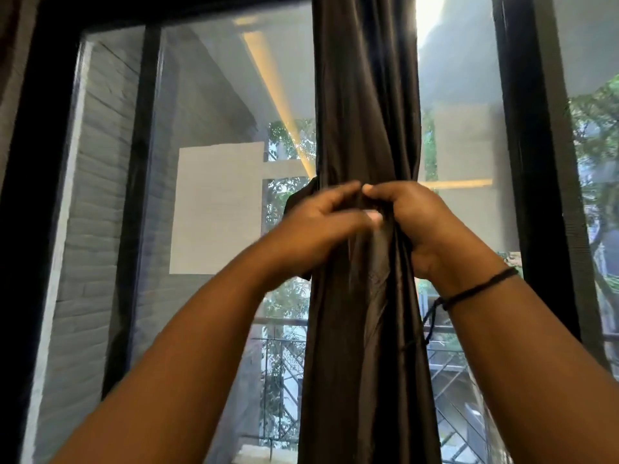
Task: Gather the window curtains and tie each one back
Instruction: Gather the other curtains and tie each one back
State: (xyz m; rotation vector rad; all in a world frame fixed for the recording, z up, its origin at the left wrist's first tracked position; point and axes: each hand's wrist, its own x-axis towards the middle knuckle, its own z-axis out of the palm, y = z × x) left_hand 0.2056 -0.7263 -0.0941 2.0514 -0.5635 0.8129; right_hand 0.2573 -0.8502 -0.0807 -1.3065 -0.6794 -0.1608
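Against window glass (207, 105), 2 hands pinch bunched, glossy dark curtain (365, 95).

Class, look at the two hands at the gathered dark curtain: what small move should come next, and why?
Probably pull the tie snug: both hands, left hand and right hand, pinch fabric at the cinched waist of the curtain, and a loose end sticks out left.

Left hand (318, 222) and right hand (412, 222) pinch the gathered dark curtain (365, 95); window (214, 128) behind.
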